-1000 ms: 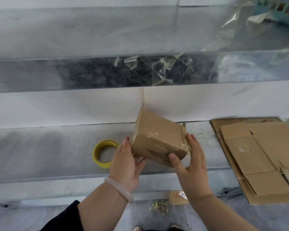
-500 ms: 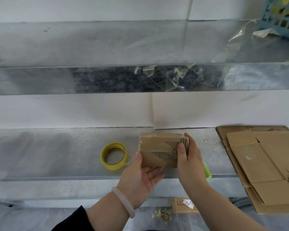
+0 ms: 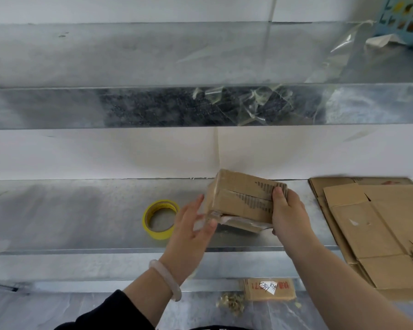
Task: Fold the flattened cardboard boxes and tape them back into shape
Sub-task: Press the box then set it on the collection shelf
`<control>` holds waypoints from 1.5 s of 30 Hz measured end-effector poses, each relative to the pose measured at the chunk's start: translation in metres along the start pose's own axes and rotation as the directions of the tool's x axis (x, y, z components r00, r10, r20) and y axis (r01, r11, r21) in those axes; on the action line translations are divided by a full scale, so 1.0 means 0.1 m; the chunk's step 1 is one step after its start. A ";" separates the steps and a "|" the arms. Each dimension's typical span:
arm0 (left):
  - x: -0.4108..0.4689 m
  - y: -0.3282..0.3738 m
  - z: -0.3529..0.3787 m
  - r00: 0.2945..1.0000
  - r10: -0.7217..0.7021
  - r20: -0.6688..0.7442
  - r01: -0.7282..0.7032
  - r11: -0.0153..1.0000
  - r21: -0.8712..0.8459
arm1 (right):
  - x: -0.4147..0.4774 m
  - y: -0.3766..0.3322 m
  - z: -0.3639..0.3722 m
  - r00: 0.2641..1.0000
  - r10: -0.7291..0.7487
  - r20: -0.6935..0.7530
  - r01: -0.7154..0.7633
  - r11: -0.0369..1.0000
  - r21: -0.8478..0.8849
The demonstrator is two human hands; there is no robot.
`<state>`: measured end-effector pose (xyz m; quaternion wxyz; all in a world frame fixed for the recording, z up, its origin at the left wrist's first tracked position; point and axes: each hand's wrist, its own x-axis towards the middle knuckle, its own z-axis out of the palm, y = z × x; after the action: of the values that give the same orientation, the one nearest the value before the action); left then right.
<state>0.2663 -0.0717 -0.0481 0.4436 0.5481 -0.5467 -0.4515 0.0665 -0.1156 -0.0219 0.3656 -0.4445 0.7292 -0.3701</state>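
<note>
Just right of the tape roll [image 3: 161, 219], the box [image 3: 243, 198] lies lengthwise left-right; the right hand [image 3: 289, 215] grips its far end, while the left hand [image 3: 191, 225], fingers relaxed, touches the roll-side end.

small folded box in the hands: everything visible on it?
The small cardboard box is brown corrugated board, folded into shape, held tilted above the metal shelf. Its facing side shows two flaps meeting at a seam, with dark printed dashes toward the right. Glossy tape covers the left edge; whitish scraps cling underneath. The right hand grips its right end, thumb on the face; the blurred left hand touches the lower left corner.
</note>
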 end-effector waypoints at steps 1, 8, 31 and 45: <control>0.02 0.01 -0.04 0.988 0.156 0.002 -0.154 0.975 0.158 | 0.00 -0.01 -0.01 0.999 0.029 0.020 -0.029 1.000 -0.008; 0.23 0.10 -0.13 0.862 0.505 0.030 -0.428 0.697 0.575 | -0.06 -0.05 -0.01 0.956 0.239 0.171 -0.248 0.968 0.034; 0.26 -0.02 -0.24 0.847 0.464 0.259 -0.514 0.591 0.622 | 0.06 -0.05 -0.02 0.940 0.259 0.222 -0.240 0.965 -0.110; 0.26 -0.22 -0.19 0.947 0.319 0.033 -0.299 0.839 0.455 | 0.08 0.12 0.16 0.969 0.053 0.240 -0.019 0.990 -0.142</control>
<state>0.2894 -0.0980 -0.0659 0.3821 0.5508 -0.7082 -0.2218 0.0737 -0.1222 -0.0412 0.4271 -0.4974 0.7108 -0.2548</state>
